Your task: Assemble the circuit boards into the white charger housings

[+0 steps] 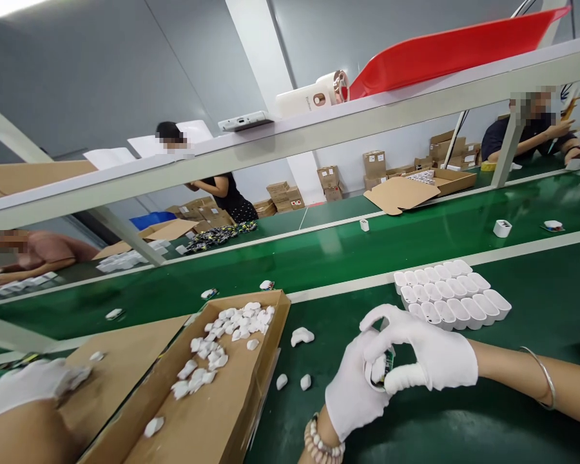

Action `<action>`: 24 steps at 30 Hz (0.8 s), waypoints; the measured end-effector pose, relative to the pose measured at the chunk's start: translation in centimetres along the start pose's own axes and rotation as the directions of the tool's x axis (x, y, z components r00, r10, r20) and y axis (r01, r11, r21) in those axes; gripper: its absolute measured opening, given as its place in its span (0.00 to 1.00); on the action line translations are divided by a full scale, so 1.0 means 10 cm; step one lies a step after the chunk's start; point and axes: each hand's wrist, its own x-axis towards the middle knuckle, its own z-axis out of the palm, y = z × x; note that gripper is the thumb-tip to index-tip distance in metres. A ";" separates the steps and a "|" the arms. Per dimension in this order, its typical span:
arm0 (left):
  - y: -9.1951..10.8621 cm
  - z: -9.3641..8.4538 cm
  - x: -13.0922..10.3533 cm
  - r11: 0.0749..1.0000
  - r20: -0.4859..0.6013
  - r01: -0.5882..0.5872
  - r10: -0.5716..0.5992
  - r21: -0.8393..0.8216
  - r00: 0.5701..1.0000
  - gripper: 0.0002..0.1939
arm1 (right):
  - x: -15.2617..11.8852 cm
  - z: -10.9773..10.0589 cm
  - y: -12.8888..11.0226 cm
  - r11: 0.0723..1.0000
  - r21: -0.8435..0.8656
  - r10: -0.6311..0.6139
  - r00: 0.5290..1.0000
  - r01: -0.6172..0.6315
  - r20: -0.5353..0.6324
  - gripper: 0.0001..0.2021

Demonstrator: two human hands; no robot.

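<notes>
Left hand (355, 390), right of the cardboard tray (207, 419), curls round a white housing (376, 387); right hand (430, 354) pinches a circuit board (389, 362), seemingly part-inserted

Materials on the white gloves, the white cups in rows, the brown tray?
Gloves: probably thin fabric, matte, hugging the fingers.
White cups: likely molded plastic, smooth, with thin, uniform rims; exact type unclear.
Tray: looks like cardboard, dull brown, with folded walls.
</notes>
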 end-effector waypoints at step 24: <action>-0.17 -0.07 -0.24 0.941 0.252 0.303 -0.261 -0.147 0.932 0.14 | 0.02 -0.13 0.06 0.991 0.049 0.128 0.991 -0.126 -0.039 0.22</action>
